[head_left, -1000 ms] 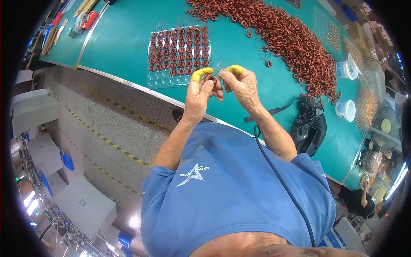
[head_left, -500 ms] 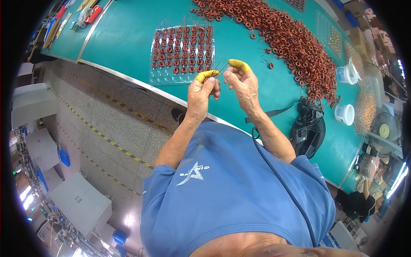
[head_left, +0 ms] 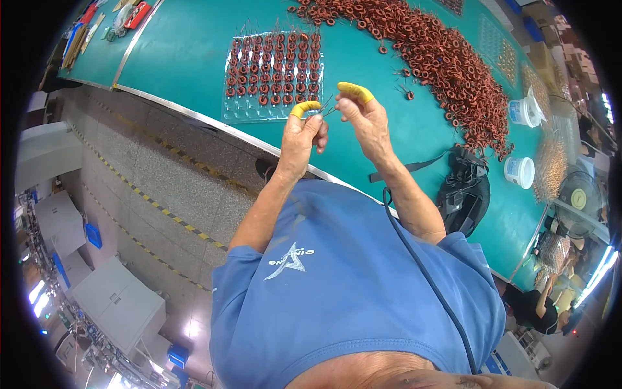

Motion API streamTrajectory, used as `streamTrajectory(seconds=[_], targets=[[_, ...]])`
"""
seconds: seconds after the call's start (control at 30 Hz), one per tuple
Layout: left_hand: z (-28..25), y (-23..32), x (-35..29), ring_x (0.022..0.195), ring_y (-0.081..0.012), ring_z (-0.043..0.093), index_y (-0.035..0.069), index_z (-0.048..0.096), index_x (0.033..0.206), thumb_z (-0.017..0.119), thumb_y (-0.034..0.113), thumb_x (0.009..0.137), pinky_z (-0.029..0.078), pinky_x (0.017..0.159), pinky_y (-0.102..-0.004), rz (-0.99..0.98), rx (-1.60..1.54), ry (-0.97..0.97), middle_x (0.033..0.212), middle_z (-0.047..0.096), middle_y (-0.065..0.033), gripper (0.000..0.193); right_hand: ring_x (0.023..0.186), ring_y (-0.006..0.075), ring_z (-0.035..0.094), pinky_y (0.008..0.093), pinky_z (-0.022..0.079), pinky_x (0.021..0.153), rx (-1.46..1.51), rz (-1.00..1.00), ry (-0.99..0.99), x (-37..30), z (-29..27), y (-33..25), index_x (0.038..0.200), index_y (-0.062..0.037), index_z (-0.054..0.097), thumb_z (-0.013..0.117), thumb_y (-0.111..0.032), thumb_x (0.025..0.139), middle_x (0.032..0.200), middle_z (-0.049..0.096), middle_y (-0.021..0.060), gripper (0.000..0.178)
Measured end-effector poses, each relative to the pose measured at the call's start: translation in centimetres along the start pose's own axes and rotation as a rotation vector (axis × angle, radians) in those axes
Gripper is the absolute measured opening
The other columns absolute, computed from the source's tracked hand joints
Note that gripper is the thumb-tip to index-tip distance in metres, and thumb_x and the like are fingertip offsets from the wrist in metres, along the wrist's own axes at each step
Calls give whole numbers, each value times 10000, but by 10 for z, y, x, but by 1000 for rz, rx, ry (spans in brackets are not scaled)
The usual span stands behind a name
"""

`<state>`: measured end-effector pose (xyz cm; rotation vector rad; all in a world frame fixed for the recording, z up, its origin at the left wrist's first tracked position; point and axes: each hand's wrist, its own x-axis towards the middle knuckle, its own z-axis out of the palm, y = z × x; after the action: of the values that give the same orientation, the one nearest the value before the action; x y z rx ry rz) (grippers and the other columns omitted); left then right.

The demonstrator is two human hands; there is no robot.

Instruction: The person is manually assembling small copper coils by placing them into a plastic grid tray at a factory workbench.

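My left hand point(head_left: 298, 139), with a yellow finger cover on its index finger, is closed in a pinch. Between its fingertips is a wire-wound ring coil, its body mostly hidden by the fingers. Thin dark wire leads point(head_left: 329, 107) stick out of that grip toward the right. My right hand point(head_left: 368, 123), also yellow-covered at the index finger, is beside the leads with thumb and index finger apart. Just beyond the left hand lies a clear plastic tray point(head_left: 240, 111) holding rows of upright copper-red ring coils point(head_left: 275, 68); several pockets at its near edge hold none.
A big heap of loose ring coils point(head_left: 440, 61) curves across the green table point(head_left: 181, 58). One coil point(head_left: 409, 95) lies apart from it. A black bag point(head_left: 465, 194) with a strap and two white tubs point(head_left: 519, 172) are to the right. A metal edge borders the table.
My right thumb and index finger have parted from the wire lead they were at. The leads now cross between the hands. The left hand keeps its pinch.
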<state>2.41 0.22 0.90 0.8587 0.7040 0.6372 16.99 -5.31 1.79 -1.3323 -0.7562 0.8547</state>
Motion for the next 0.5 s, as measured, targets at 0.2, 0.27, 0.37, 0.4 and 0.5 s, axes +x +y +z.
streamTrajectory(seconds=[0.2,0.27,0.37,0.4,0.5], targets=[[-2,5,-4,578,-113,498,70,488,1053,518,159,972,390,474,-226,-89,-164,-113,722,499,-32,124,817,115,599,234,475,711,137,199,-302,9,-14,0,1149,-6,608,562,-253,960,946,657,60,315],[0,5,-6,579,-113,497,71,493,1041,516,160,973,392,476,-228,-64,-164,-110,724,499,-32,114,804,111,597,230,476,696,173,236,-256,9,-13,-1,1135,-3,614,572,-249,955,932,655,59,308],[0,3,-5,585,-115,499,71,494,1036,512,162,976,395,479,-230,-34,-169,-83,728,502,-33,110,785,107,592,223,473,671,82,154,-81,2,0,-9,1099,-4,631,602,-227,940,918,650,54,275],[0,3,-4,589,-116,502,70,490,1043,510,163,977,398,481,-231,-31,-175,-61,731,504,-33,115,779,107,590,220,471,662,-45,36,50,0,3,-11,1076,-6,641,622,-208,930,919,647,50,250],[-3,2,-5,604,-120,512,61,479,1057,499,172,981,409,497,-238,-52,-130,-24,751,512,-38,136,813,130,597,244,476,678,-265,-208,29,-2,-3,-12,1051,-28,659,714,-124,837,959,631,47,241]])
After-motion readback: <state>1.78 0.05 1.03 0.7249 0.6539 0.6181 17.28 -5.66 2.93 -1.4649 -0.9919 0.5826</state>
